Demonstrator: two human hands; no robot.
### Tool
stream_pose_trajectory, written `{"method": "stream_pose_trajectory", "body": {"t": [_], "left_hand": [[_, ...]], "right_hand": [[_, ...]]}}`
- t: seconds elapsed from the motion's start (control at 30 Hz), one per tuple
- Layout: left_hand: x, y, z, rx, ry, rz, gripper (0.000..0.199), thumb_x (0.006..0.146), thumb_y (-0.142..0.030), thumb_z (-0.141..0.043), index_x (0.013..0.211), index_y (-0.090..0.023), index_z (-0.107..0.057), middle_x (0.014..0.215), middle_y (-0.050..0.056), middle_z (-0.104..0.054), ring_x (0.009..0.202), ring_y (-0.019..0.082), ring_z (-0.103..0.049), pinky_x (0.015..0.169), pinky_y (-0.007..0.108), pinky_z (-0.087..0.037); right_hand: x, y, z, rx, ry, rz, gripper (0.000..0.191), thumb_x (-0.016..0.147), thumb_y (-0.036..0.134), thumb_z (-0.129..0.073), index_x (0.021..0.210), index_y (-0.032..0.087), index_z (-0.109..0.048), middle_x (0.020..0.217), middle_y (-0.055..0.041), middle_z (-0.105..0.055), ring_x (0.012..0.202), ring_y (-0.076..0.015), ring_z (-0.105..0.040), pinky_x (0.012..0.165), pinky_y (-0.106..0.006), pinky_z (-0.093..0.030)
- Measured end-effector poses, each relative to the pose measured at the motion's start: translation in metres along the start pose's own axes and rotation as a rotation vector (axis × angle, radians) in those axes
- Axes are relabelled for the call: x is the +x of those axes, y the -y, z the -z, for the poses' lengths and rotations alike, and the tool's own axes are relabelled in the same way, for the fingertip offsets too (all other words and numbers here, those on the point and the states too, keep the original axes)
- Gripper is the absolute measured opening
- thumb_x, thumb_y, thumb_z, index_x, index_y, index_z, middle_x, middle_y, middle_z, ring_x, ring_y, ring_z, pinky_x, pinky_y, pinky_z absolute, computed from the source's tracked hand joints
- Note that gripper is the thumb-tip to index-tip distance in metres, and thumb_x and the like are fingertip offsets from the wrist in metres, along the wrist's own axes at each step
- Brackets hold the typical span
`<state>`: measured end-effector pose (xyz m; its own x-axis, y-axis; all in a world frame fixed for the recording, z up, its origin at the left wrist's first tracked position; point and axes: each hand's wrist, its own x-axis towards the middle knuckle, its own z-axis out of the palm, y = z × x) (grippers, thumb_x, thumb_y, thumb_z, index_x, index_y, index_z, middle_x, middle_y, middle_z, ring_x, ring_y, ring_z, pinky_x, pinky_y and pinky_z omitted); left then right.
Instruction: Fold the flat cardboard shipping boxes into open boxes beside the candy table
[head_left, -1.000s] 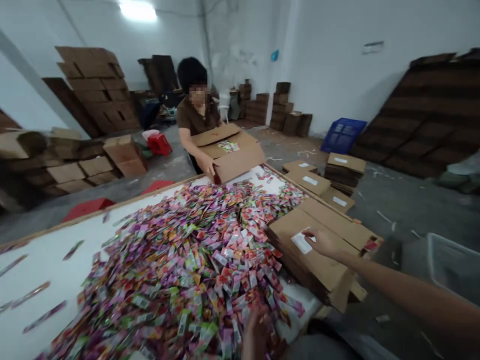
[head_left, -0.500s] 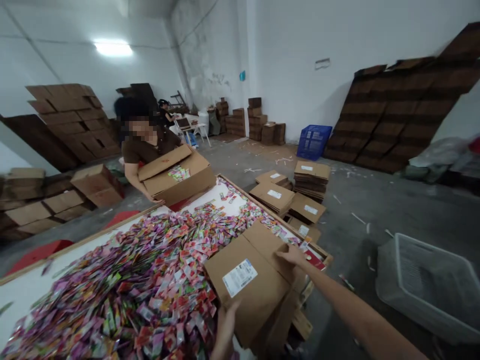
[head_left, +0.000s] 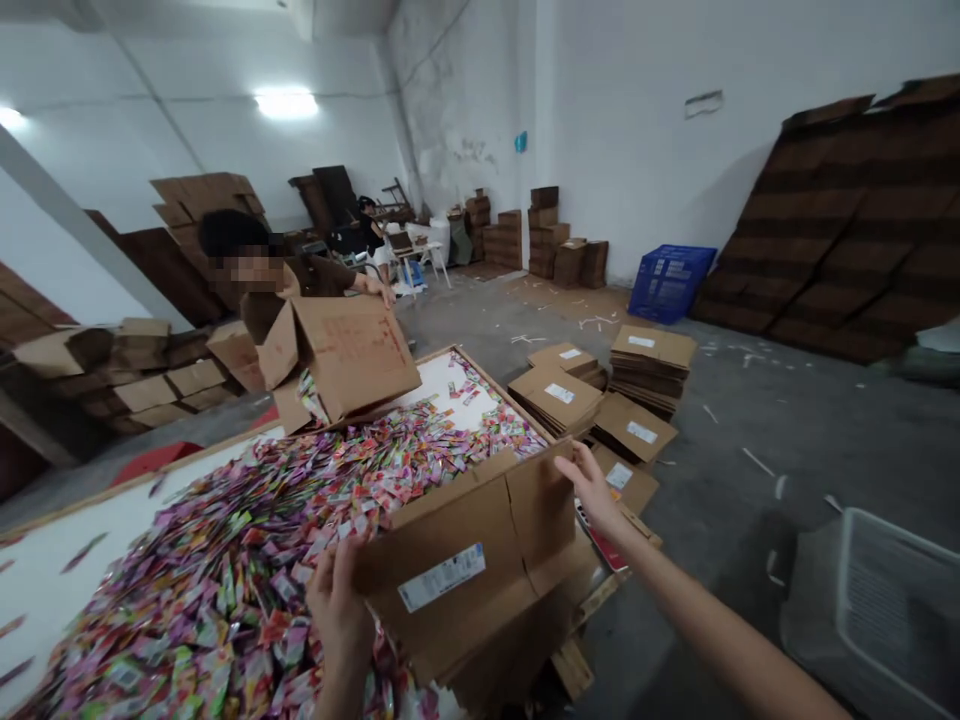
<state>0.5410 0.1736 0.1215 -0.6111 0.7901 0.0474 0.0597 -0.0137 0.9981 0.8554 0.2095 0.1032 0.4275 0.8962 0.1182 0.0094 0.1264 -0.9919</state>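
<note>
A brown cardboard box (head_left: 480, 535) with a white label is tilted up between my two hands at the table's near right edge. My left hand (head_left: 341, 590) grips its left end, fingers bent over the edge. My right hand (head_left: 589, 485) pinches the upper right edge, thumb and fingers closed on the cardboard. Under and beyond the box lies a wide heap of small colourful packets (head_left: 262, 560) on the white table (head_left: 82, 535). How far the box is opened out cannot be told.
Across the table a co-worker (head_left: 300, 270) tips a cardboard carton (head_left: 352, 360) with packets at its mouth. Stacks of flattened labelled boxes (head_left: 559, 395) stand beyond the right edge. A clear plastic crate (head_left: 892, 600) and a blue crate (head_left: 670, 283) are on the floor.
My left hand has come up and left to the box's left end, and the box has tilted upright. The co-worker's carton has been tipped over towards the heap. The view has shifted left.
</note>
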Motion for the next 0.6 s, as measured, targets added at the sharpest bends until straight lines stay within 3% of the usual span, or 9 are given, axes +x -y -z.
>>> {"method": "stream_pose_trajectory", "body": {"t": [0.1,0.2,0.27,0.37,0.43,0.47,0.53,0.6], "left_hand": [[-0.008,-0.032,-0.001,-0.152,0.015,0.177,0.044,0.032,-0.042,-0.082,0.062,-0.017,-0.061,0.056,-0.004,-0.059,0.06,0.012,-0.052,0.058,0.023,-0.04],[-0.017,-0.048,0.0,-0.184,0.027,0.299,0.055,0.031,-0.034,-0.082,0.081,-0.018,-0.067,0.054,-0.006,-0.06,0.057,0.012,-0.052,0.055,0.022,-0.039],[-0.018,-0.051,0.001,-0.187,-0.014,0.334,0.055,0.032,-0.033,-0.082,0.083,-0.019,-0.069,0.052,-0.007,-0.058,0.055,0.012,-0.052,0.052,0.022,-0.038],[-0.013,-0.053,-0.001,-0.214,-0.119,0.31,0.043,0.034,-0.03,-0.079,0.074,-0.019,-0.069,0.065,-0.004,-0.064,0.065,0.013,-0.057,0.057,0.022,-0.041],[-0.01,-0.054,-0.004,-0.188,-0.098,0.252,0.041,0.041,-0.035,-0.076,0.077,-0.018,-0.069,0.086,0.001,-0.07,0.082,0.017,-0.061,0.07,0.024,-0.046],[-0.01,-0.055,-0.006,-0.13,-0.042,0.195,0.044,0.047,-0.041,-0.074,0.085,-0.018,-0.069,0.098,0.004,-0.07,0.092,0.019,-0.061,0.077,0.026,-0.047],[-0.016,-0.058,-0.012,0.108,0.188,0.044,0.054,0.063,-0.051,-0.062,0.105,-0.017,-0.065,0.114,0.008,-0.068,0.105,0.023,-0.06,0.088,0.032,-0.046],[-0.028,-0.063,-0.019,0.459,0.441,-0.143,0.06,0.076,-0.054,-0.047,0.12,-0.014,-0.057,0.118,0.013,-0.066,0.108,0.026,-0.06,0.091,0.037,-0.045]], "right_hand": [[-0.001,0.015,-0.016,-0.039,-0.006,0.075,0.044,0.07,0.056,-0.061,0.098,0.022,-0.053,0.102,-0.0052,-0.061,0.101,-0.0242,-0.054,0.093,-0.038,-0.041],[-0.001,0.021,-0.029,-0.07,-0.05,0.005,0.047,0.067,0.053,-0.063,0.098,0.023,-0.046,0.103,-0.0053,-0.058,0.1,-0.0244,-0.053,0.093,-0.039,-0.041],[0.0,0.029,-0.031,-0.114,-0.03,-0.006,0.053,0.062,0.05,-0.066,0.101,0.023,-0.042,0.105,-0.0058,-0.054,0.101,-0.0252,-0.052,0.092,-0.039,-0.042],[-0.002,0.053,-0.027,-0.154,0.134,0.11,0.059,0.061,0.043,-0.063,0.11,0.023,-0.038,0.113,-0.0069,-0.05,0.107,-0.026,-0.048,0.095,-0.039,-0.04],[-0.005,0.071,-0.024,-0.123,0.371,0.169,0.064,0.06,0.036,-0.059,0.118,0.023,-0.037,0.118,-0.0062,-0.05,0.11,-0.0259,-0.048,0.095,-0.038,-0.041],[-0.007,0.077,-0.023,-0.096,0.514,0.169,0.066,0.059,0.033,-0.056,0.122,0.023,-0.036,0.12,-0.0055,-0.051,0.111,-0.0258,-0.049,0.094,-0.038,-0.041],[-0.007,0.079,-0.02,-0.064,0.774,0.118,0.07,0.059,0.028,-0.049,0.127,0.023,-0.038,0.12,-0.0041,-0.055,0.11,-0.0255,-0.052,0.094,-0.04,-0.043],[-0.004,0.067,-0.017,-0.124,0.847,0.083,0.067,0.063,0.028,-0.046,0.129,0.023,-0.042,0.116,-0.0035,-0.061,0.108,-0.0252,-0.056,0.092,-0.041,-0.044]]}}
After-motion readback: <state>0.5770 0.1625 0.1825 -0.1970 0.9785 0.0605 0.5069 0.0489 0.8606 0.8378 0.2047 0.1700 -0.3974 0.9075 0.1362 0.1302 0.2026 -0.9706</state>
